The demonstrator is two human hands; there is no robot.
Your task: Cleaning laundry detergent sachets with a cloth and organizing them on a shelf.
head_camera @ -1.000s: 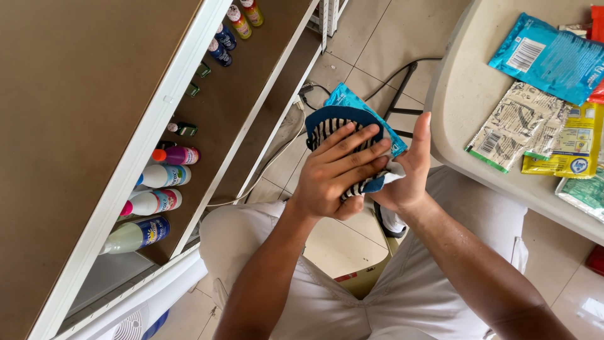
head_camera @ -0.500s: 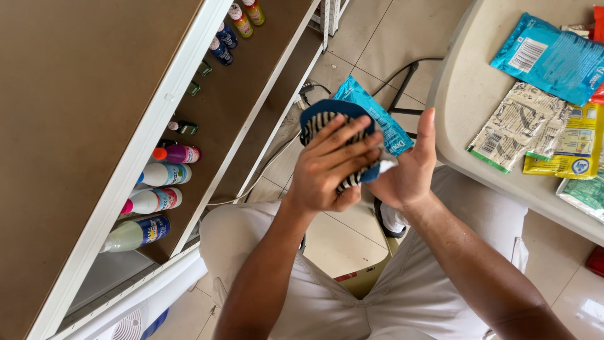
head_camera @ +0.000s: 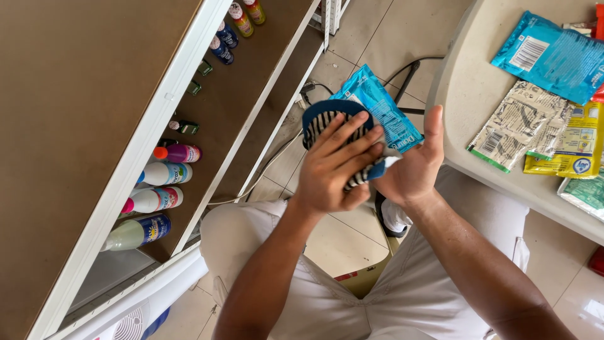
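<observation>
Tiled floor below, left hand (head_camera: 333, 167) pressing striped cloth (head_camera: 330, 119) (blue-edged) against right hand (head_camera: 412, 170), blue packet (head_camera: 380, 110) between.

Pale tiled floor (head_camera: 371, 38), white-framed brown shelf unit (head_camera: 157, 119) at left, beige table (head_camera: 465, 82) at right, even daylight

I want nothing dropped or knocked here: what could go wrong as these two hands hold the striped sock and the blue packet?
The left hand and right hand press the striped sock and blue packet together above the tiled floor; either could slip out and fall. The right forearm is close to the table edge, so a swing might nudge the sachets lying there.
</observation>
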